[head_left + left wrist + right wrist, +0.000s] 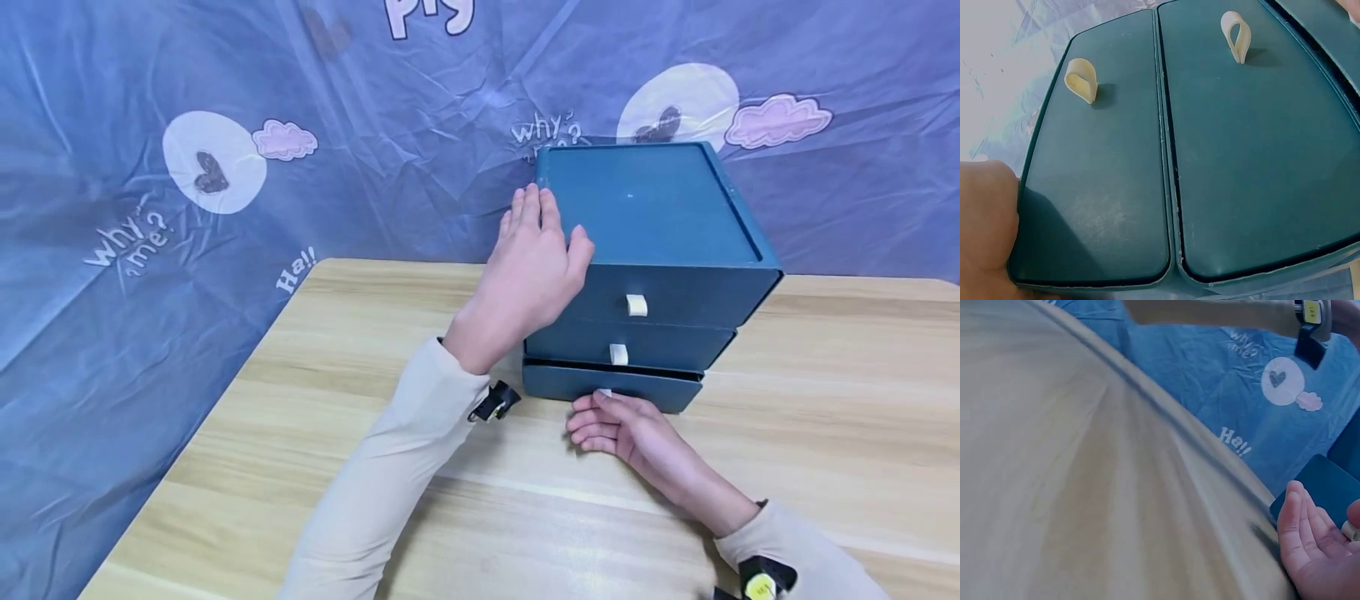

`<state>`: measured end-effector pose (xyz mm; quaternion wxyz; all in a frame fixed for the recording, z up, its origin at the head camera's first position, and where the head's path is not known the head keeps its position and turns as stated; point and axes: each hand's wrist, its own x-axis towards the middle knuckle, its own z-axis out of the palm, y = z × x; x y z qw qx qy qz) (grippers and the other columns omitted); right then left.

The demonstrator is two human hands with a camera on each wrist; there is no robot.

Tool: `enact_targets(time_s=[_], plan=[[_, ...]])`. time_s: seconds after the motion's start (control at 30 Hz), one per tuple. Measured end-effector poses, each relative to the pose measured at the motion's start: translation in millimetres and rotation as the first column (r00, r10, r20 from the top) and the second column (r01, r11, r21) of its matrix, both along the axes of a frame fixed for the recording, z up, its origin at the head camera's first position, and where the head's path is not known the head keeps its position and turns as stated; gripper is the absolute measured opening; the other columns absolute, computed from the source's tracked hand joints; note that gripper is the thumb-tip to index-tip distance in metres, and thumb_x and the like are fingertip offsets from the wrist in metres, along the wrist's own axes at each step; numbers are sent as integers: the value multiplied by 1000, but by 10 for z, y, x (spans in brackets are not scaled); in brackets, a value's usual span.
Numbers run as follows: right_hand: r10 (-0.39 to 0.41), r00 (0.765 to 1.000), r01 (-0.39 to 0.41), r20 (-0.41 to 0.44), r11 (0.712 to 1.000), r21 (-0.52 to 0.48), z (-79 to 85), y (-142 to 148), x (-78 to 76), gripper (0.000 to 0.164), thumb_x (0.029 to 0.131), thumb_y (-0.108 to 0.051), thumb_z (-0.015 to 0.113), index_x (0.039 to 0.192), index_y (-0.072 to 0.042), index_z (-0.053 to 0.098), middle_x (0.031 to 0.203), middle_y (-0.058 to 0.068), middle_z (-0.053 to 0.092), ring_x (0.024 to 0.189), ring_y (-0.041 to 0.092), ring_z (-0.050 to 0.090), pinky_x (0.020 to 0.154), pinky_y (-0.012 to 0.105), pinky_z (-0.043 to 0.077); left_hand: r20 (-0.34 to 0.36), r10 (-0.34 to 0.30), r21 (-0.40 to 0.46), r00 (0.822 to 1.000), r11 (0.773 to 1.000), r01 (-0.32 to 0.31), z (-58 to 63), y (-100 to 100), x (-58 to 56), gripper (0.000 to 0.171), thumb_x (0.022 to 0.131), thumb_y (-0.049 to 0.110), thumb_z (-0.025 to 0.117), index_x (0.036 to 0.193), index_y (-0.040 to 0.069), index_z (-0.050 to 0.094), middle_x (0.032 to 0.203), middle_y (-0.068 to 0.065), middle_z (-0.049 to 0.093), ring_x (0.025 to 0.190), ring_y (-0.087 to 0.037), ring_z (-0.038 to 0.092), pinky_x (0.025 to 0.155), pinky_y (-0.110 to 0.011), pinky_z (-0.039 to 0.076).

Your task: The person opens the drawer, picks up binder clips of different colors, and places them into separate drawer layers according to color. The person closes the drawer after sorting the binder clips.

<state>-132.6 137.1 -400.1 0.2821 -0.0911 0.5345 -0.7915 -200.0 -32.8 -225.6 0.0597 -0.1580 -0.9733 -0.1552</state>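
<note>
A dark teal box with three drawers (637, 208) stands on the wooden table, each drawer front carrying a pale loop pull. My left hand (525, 271) rests against the box's top left edge, its fingers fairly straight. Low at the front, my right hand (645, 442) pinches the pull (1350, 531) of the bottom drawer (555, 380) between thumb and fingers. That drawer sticks out slightly, with a dark gap along its top. The left wrist view shows the pulls of the top drawer (1097, 169) and middle drawer (1254, 156); both look closed.
A blue printed cloth (420, 150) hangs behind the table and down its left side. The wooden tabletop (322, 400) extends to the left and in front of the box. A black strap device (495, 402) sits on my left wrist.
</note>
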Motion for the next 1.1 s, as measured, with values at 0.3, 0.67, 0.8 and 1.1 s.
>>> enact_targets(time_s=[0.3, 0.67, 0.8, 1.1], plan=[[-6, 1000, 6, -8, 1000, -19, -4, 7, -10, 33, 106, -22, 39, 113, 4, 58, 99, 8, 71, 91, 16, 68, 85, 30, 54, -13, 4, -11, 1000, 1000, -5, -14, -18, 8, 63, 104, 36, 21, 152, -4, 16, 160, -18, 8, 148, -27, 3, 119, -34, 4], [6, 999, -3, 40, 998, -70, -15, 11, -23, 31, 106, -21, 39, 111, 0, 61, 99, 8, 71, 92, 16, 68, 86, 29, 54, 23, -35, 77, 999, 997, 33, -18, -68, -8, 63, 104, 36, 25, 151, -5, 16, 160, -18, 6, 148, -26, 2, 118, -33, 6], [2, 999, 1, 39, 998, -62, -29, 5, -27, 31, 106, -22, 40, 111, 0, 61, 99, 7, 71, 91, 16, 68, 85, 29, 54, 63, -56, 128, 996, 991, 48, -24, -105, -8, 65, 104, 38, 26, 152, -3, 12, 161, -16, 1, 148, -23, 1, 118, -30, 6], [59, 981, -10, 185, 968, -252, 4, 48, -57, 33, 106, -17, 37, 109, 0, 66, 106, 11, 69, 99, 18, 67, 91, 31, 51, 31, -70, 192, 997, 979, 63, -60, -110, 3, 64, 104, 37, 27, 152, -3, 14, 161, -17, 3, 148, -24, 3, 118, -30, 7]])
